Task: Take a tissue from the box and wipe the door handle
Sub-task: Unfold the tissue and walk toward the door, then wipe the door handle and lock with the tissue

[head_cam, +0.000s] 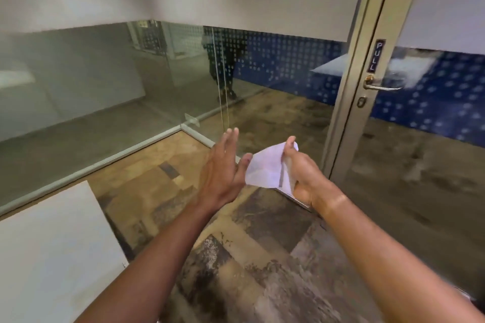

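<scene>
My right hand (301,170) grips a white tissue (265,168), which spreads out to the left of the fingers. Beside it my left hand (223,168) is held flat with fingers straight, its thumb near the tissue's left edge. A metal lever door handle (381,85) sits on the glass door's frame at the upper right, well above and right of both hands. A small PULL sign (374,55) is fixed just above the handle. No tissue box is in view.
A glass door with a pale metal frame (349,102) stands at the right. Glass partition walls (131,81) run along the left and back, meeting at a corner. A white tabletop (49,252) fills the lower left. The floor is patterned carpet (262,244).
</scene>
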Available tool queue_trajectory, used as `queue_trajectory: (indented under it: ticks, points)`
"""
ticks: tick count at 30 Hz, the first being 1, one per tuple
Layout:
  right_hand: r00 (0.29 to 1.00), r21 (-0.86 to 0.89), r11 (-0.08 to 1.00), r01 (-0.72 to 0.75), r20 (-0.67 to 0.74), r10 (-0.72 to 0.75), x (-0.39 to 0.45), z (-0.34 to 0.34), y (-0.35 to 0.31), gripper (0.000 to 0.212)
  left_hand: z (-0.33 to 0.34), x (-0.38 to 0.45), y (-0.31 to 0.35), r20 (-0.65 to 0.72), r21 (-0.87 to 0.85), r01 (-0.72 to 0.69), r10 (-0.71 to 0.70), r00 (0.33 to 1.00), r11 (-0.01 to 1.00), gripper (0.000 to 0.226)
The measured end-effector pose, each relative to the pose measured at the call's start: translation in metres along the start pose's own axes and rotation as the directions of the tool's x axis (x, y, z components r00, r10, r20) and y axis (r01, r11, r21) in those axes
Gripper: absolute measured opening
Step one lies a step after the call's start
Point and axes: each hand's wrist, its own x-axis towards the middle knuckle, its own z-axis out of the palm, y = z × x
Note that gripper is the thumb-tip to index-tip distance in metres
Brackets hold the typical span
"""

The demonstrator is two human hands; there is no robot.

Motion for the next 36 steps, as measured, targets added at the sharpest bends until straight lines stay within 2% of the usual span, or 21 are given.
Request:
queue_trajectory:
  ticks: [2,5,6,8,12,14,17,21,26,29,33,36]
  points:
    - [0.998,0.055,0.998,0.009,-0.057,-0.006,-0.002,-0.035,-0.012,0.060,0.026,0.015,0.025,0.018,0.035,-0.077,0.077,0.997,0.996,0.067]
    - [0.987,0.080,0.997,0.006,-0.160,0.007,0.000,-0.085,-0.028,0.084,0.064,0.039,0.057,0.039,0.041,-0.140,0.139,0.990,0.989,0.070]
    - [0.982,0.086,0.996,0.011,-0.191,0.006,0.001,-0.103,-0.032,0.085,0.078,0.047,0.068,0.051,0.044,-0.152,0.150,0.987,0.987,0.071]
    - [0.974,0.112,0.993,0.038,-0.227,-0.012,0.002,-0.137,-0.040,0.070,0.106,0.063,0.087,0.071,0.045,-0.181,0.177,0.982,0.983,0.072]
    - [0.973,0.154,0.978,0.144,-0.204,-0.111,0.007,-0.190,-0.051,0.037,0.150,0.091,0.115,0.094,0.035,-0.236,0.232,0.968,0.971,0.072]
    - [0.955,0.102,0.974,0.200,-0.242,-0.171,0.015,-0.214,-0.053,0.028,0.169,0.104,0.125,0.101,0.029,-0.260,0.256,0.961,0.965,0.071]
    - [0.913,-0.015,0.966,0.260,-0.322,-0.250,0.025,-0.237,-0.058,0.012,0.193,0.121,0.137,0.109,0.010,-0.292,0.289,0.951,0.956,0.069]
    - [0.836,-0.163,0.945,0.282,-0.442,-0.325,0.052,-0.261,-0.068,0.011,0.229,0.155,0.145,0.127,-0.023,-0.337,0.337,0.933,0.941,0.068]
    - [0.707,-0.261,0.907,0.330,-0.569,-0.421,0.099,-0.283,-0.092,0.009,0.276,0.213,0.141,0.125,-0.057,-0.389,0.393,0.911,0.919,0.068]
    - [0.645,-0.302,0.899,0.317,-0.626,-0.438,0.132,-0.295,-0.109,0.007,0.302,0.256,0.133,0.130,-0.075,-0.421,0.427,0.895,0.904,0.069]
    - [0.601,-0.345,0.898,0.274,-0.667,-0.440,0.175,-0.304,-0.127,0.014,0.329,0.308,0.120,0.139,-0.085,-0.460,0.468,0.873,0.884,0.070]
    - [0.569,-0.353,0.903,0.247,-0.701,-0.430,0.207,-0.310,-0.137,0.011,0.349,0.346,0.108,0.149,-0.075,-0.489,0.495,0.856,0.869,0.072]
